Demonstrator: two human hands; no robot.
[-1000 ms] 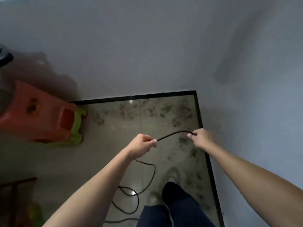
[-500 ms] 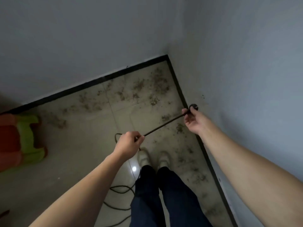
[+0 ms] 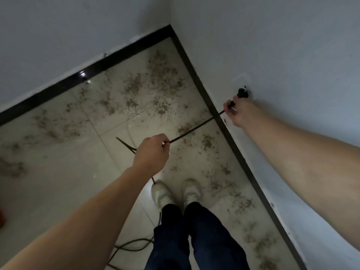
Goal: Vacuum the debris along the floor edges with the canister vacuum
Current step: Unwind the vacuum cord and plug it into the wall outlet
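Observation:
A thin black power cord runs taut between my two hands. My left hand grips it above the tiled floor, in front of my shoes. My right hand holds the cord's end, with the black plug sticking out above my fingers and close against the right wall. Brown debris lies scattered across the tiles in the corner and along both black skirting strips. The slack cord loops on the floor behind my left leg. The vacuum itself is out of sight.
Two white walls meet at a corner at the top, edged by black skirting. My legs and pale shoes stand near the right wall. A sliver of an orange object shows at the left edge.
The view has swung right and down toward the corner. My right hand has carried the plug up to the right wall, and the cord has gone from a slack curve to taut.

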